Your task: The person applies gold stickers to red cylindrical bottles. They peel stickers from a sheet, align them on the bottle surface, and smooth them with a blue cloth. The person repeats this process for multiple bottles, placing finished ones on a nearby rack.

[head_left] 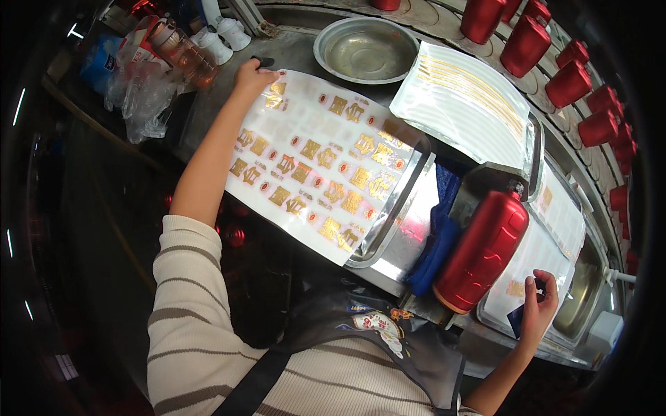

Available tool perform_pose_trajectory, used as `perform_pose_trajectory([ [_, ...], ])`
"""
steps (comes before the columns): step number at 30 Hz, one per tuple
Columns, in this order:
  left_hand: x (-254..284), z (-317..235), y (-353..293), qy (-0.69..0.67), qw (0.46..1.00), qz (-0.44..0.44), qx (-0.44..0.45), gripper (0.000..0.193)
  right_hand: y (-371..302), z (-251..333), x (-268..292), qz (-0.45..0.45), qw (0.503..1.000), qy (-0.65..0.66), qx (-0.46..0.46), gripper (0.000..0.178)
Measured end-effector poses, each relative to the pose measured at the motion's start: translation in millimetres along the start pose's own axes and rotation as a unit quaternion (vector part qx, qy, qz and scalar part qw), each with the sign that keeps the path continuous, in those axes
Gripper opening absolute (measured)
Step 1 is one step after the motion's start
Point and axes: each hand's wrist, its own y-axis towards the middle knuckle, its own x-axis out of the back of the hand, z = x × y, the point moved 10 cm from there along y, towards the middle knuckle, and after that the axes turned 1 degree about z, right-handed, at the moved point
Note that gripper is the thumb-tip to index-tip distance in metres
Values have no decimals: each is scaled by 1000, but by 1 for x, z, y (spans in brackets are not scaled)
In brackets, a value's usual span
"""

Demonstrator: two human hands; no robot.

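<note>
My left hand (251, 78) is closed on the far left corner of a translucent white decal sheet (291, 180) printed with gold characters and small red ovals. A black covering shows on one of its fingertips. The sheet spreads over a metal-rimmed tray (399, 211). At the right, my right hand (541, 305) has its fingers curled, with a small dark flat piece (515, 322) showing beside the palm. It is above another white sheet (503, 298) bearing a gold mark. Between the hands, a glossy red flask (485, 253) lies tilted beside a blue cloth (437, 236).
A metal basin (368, 52) stands at the back, beside a white sheet with gold strips (472, 90). Several red flasks (527, 45) stand along the curved conveyor. A drink bottle (182, 50) and plastic bags (142, 100) are at the far left; a sink (586, 298) is at the right.
</note>
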Motion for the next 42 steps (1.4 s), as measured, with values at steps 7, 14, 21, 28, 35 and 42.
perform_pose_trajectory([
  [7, -13, -18, -11, -92, 995, -38, -30, 37, -17, 11, -20, 15, 1000, 21, -17, 19],
  [14, 51, -17, -15, -49, 990, -89, -100, 30, -28, 58, -39, 45, 995, 79, 49, 32],
  [21, -70, -222, -200, -141, 974, 107, -144, 26, -63, 89, -80, 73, 968, -30, 238, 116],
  [28, -173, -359, -330, -356, 853, 376, -65, 46, -54, 86, -86, 94, 967, 27, 234, 103],
  [35, -225, -365, -308, -275, 887, 329, -171, 18, -29, 81, -81, 111, 925, 359, 46, 56],
  [42, -223, -366, -302, -239, 903, 288, -211, 18, -28, 98, -107, 105, 923, 365, 63, 80],
])
